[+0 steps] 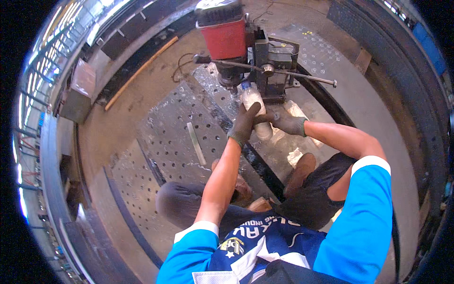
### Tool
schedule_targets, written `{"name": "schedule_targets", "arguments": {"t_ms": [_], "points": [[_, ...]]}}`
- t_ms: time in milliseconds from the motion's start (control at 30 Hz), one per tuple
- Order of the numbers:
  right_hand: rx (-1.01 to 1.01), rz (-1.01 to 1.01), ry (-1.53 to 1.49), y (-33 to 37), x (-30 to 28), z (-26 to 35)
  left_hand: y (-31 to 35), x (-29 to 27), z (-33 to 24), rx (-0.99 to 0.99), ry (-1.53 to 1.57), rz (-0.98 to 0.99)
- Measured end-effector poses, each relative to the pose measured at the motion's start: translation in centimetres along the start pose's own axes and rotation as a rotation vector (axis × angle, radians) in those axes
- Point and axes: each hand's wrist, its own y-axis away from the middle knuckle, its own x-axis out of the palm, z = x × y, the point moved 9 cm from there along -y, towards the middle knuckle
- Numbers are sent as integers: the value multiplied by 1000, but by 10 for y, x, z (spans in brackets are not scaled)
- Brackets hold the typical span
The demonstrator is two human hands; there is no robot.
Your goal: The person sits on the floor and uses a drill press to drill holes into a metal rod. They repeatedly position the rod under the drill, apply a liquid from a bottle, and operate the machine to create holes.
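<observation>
Both my hands wear dark grey gloves and hold a white plastic bottle [254, 100] with a blue cap. My left hand [244, 124] wraps its side from the left. My right hand [287, 123] grips the bottle's lower end from the right. The bottle's capped end tilts up toward the base of a red and grey drilling machine [236, 38] that stands on a perforated steel plate [175, 128]. I squat over the plates, with my knees and brown shoes below my arms.
A long metal lever [302, 75] sticks out right from the drill. A flat steel ruler [196, 143] lies on the perforated plate. More holed plates lie behind the drill and at lower left. A wooden stick [142, 71] rests on the floor at upper left.
</observation>
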Motion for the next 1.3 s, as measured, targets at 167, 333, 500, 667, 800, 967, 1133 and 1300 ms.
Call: {"name": "schedule_targets", "arguments": {"t_ms": [167, 333, 500, 667, 800, 967, 1133, 1300], "points": [[-233, -238, -130, 20, -10, -4, 0, 14, 11, -103, 78, 155], [-341, -75, -387, 0, 10, -37, 0, -41, -43, 55, -198, -346], [-262, -16, -443, 0, 24, -70, 24, -28, -254, 896, -892, -710], [-184, 3, -411, 9, 28, -85, -51, -14, -305, 592, -1221, -449], [-142, 20, -385, 11, 32, -95, -84, -33, -288, 336, -1862, -279], [-100, 52, -362, 8, 40, -104, -100, -80, -251, 119, -1912, -293], [-64, 51, -340, 2, 44, -112, -110, -125, -218, -80, -1455, -423], [-32, 30, -320, 3, 44, -122, -114, -122, -222, 176, -1580, -389]]}}
